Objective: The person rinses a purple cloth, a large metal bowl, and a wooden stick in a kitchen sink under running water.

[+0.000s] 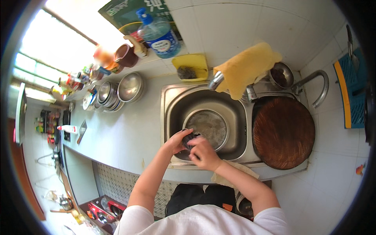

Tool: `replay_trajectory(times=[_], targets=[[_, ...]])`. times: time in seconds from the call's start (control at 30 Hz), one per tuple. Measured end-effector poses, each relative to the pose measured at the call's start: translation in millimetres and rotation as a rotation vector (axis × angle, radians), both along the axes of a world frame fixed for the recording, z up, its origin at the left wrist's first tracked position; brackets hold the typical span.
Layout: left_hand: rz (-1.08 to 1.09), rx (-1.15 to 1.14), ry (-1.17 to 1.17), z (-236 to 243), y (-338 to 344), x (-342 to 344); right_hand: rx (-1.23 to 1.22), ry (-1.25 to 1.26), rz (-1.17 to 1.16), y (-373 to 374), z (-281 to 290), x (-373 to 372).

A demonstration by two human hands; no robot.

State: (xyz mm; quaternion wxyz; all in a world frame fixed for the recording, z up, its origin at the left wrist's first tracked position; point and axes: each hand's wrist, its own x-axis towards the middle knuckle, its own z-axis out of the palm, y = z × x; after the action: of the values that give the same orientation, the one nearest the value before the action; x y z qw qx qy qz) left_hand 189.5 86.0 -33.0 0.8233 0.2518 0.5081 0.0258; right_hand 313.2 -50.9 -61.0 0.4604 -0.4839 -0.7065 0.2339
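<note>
While both hands are meeting over the sink's (172, 98) near edge, the left hand (176, 141) and right hand (203, 153) are curling their fingers tight around a dark scrubber (189, 138), just beside the round pan (207, 127) lying in the basin.

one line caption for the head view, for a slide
Both hands, left hand and right hand, grip a dark scourer over a metal basin in the sink.
</note>
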Motion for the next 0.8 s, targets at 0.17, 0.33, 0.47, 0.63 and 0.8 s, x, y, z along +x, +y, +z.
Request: replay_trajectory(times=[0.17,0.33,0.47,0.63,0.8], targets=[[0.279,-0.112,-0.214,7,-31,-26,-0.827,1.053,-0.332,-6,5,20],[0.342,0.064,-0.190,23,-51,-40,-0.805,0.813,-0.115,0,28,25],[0.094,0.812,0.173,17,-60,-62,-0.779,0.951,-0.160,1,41,12],[-0.364,1.191,0.667,30,-35,-169,-0.533,0.722,-0.487,-9,27,7],[-0.655,1.147,1.300,73,-33,-305,-0.540,0.990,-0.656,-17,20,17]])
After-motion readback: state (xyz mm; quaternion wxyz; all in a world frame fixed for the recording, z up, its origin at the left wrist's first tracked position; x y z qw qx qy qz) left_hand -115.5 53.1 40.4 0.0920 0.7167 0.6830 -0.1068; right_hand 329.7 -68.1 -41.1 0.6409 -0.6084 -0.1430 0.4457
